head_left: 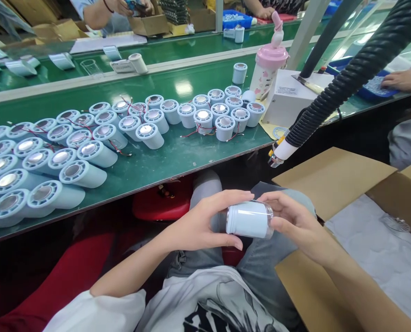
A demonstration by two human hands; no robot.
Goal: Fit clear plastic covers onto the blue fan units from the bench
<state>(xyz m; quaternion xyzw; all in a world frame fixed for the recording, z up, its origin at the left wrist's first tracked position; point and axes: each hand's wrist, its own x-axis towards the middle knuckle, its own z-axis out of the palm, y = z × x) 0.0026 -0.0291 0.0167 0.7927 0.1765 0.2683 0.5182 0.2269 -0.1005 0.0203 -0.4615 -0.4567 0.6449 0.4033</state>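
Clear plastic over pale blue: sleeved cylinder (249,219) in both hands, lying roughly on its side above the lap, just off the front edge of the green bench (178,157). Left hand (200,219) curved round the blue end, thumb below, fingers above. Right hand (304,226) gripping the clear end, fingertips on the rim. Core fully seated in shell or not: cannot tell, ends partly covered.

Progress, judging by layout: one unit in hand, shell on. Big batch of blue cylinders (96,175) standing on the bench, no clear shell obvious on any, so probably plenty left. Red wires (189,135) with small plugs out of several, none visible on others. Finished count: cannot tell.

Materials: smooth, satin blue walls, slotted ring on top, shiny metal disc (145,129) in the middle. Glossy shell on the held unit, bright streak of reflection along the side. To the right, open cardboard box (333,180) with wrinkled white liner (357,235) and clear ridged round part (395,223) inside. Black corrugated hose (357,69) angled down past the bench edge, white-and-metal tip (284,151). Near the hose, pink-lidded cup (271,60) and boxy labelled unit (288,108).
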